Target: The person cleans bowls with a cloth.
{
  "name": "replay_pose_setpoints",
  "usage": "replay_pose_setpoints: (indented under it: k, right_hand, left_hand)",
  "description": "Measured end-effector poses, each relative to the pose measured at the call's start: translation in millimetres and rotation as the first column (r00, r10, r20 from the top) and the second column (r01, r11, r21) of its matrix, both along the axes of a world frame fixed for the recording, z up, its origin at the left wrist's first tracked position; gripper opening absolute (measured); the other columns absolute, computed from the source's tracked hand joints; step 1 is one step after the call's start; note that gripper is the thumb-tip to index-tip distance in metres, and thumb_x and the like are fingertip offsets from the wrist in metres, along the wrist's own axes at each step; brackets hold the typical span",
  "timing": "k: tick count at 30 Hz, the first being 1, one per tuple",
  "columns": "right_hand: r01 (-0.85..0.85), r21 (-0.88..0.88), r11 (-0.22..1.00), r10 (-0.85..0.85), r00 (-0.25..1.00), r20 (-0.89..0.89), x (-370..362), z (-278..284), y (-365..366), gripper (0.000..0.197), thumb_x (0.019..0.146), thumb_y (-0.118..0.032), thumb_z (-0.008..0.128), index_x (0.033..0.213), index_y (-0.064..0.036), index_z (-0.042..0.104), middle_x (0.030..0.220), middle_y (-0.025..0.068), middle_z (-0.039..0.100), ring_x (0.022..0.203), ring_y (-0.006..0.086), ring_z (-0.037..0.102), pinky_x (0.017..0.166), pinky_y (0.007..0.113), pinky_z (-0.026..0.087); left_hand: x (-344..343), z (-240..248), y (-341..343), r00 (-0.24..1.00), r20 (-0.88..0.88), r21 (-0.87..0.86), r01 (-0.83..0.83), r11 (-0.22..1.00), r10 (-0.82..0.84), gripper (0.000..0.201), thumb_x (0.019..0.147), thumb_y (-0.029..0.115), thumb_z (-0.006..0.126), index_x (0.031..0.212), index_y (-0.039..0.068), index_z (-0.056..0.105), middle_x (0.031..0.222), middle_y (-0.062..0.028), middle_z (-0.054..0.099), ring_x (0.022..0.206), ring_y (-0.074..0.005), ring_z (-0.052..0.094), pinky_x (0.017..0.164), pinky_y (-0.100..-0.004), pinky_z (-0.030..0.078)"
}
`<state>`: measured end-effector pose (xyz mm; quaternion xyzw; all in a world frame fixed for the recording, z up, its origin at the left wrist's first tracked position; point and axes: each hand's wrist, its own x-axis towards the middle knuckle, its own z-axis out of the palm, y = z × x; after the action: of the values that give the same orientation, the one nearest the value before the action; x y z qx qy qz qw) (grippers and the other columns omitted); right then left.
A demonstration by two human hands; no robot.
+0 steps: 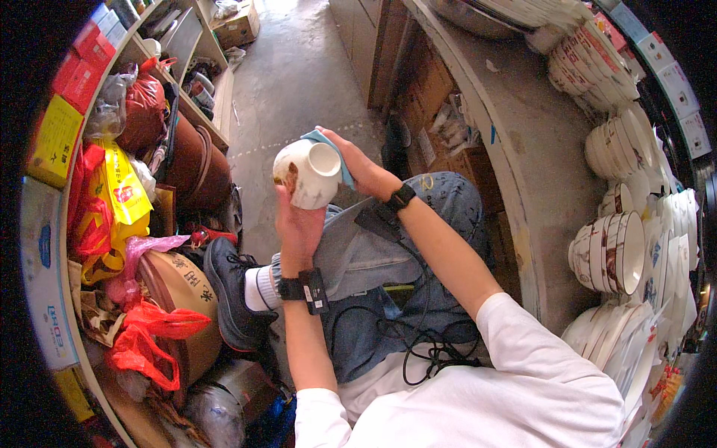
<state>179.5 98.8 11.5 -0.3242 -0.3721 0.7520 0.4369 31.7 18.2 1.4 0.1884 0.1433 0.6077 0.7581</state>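
A white bowl [305,173] with brown patterning is held in front of me, tipped so that its round foot faces up and right. My left hand [300,222] grips it from below, fingers wrapped on its near side and partly hidden behind it. On the far right side of the bowl, my right hand [360,166] presses a light blue cloth [346,173] against the outer wall. The fingers of this hand are closed over the cloth. Both hands are above my bent legs in jeans [373,261], and the inside of the bowl is out of sight.
A shelf [549,187] at the right bears stacked bowls [609,252] and plates [609,336]. To the left stand a tan jar [179,280], a brown jar [200,160], and red [149,336] and yellow bags [123,187]. Black cables [418,347] lie across my lap.
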Motion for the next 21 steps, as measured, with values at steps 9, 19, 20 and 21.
replay_pose_setpoints:
  k: [9,19,20,21]
  right_hand:
    - [-0.037,0.206,0.978,-0.011,0.973,0.229,3,17,-5,0.032,0.100,-0.029,0.055,0.113,-0.0030,0.068,0.114,0.0014,0.064,0.106,0.0109,0.058,0.092,0.024,0.044]
    - [-0.023,0.010,1.000,0.023,1.000,0.015,-4,9,-5,0.044,0.103,-0.045,0.045,0.116,-0.0081,0.064,0.115,0.0015,0.063,0.104,0.0113,0.058,0.091,0.026,0.045]
    - [0.009,0.023,1.000,-0.009,1.000,0.003,-6,7,-5,0.043,0.103,-0.045,0.045,0.113,-0.0082,0.064,0.112,0.0011,0.063,0.102,0.0115,0.059,0.090,0.026,0.046]
    - [0.009,0.022,1.000,-0.009,1.000,0.004,-6,5,-5,0.043,0.103,-0.045,0.045,0.113,-0.0082,0.064,0.112,0.0011,0.063,0.102,0.0115,0.059,0.090,0.026,0.046]
  left_hand:
    - [-9,2,-2,0.984,-0.178,-0.101,0.013,0.995,-0.031,0.053,0.101,0.041,0.052,0.139,0.004,0.046,0.134,-0.0080,0.058,0.121,-0.0208,0.057,0.099,-0.0380,0.049]
    - [1,-9,-7,0.957,-0.260,0.024,-0.123,0.992,0.126,0.054,0.102,0.036,0.053,0.144,0.004,0.040,0.142,-0.0093,0.050,0.128,-0.0228,0.051,0.109,-0.0425,0.040]
    - [0,-9,-7,0.948,-0.286,0.043,-0.132,0.990,0.139,0.057,0.102,0.039,0.051,0.145,0.004,0.038,0.143,-0.0093,0.049,0.129,-0.0230,0.050,0.109,-0.0428,0.039]
    - [0,-9,-7,0.938,-0.311,0.062,-0.140,0.988,0.152,0.059,0.102,0.043,0.049,0.146,0.004,0.037,0.145,-0.0092,0.047,0.130,-0.0232,0.049,0.110,-0.0432,0.039]
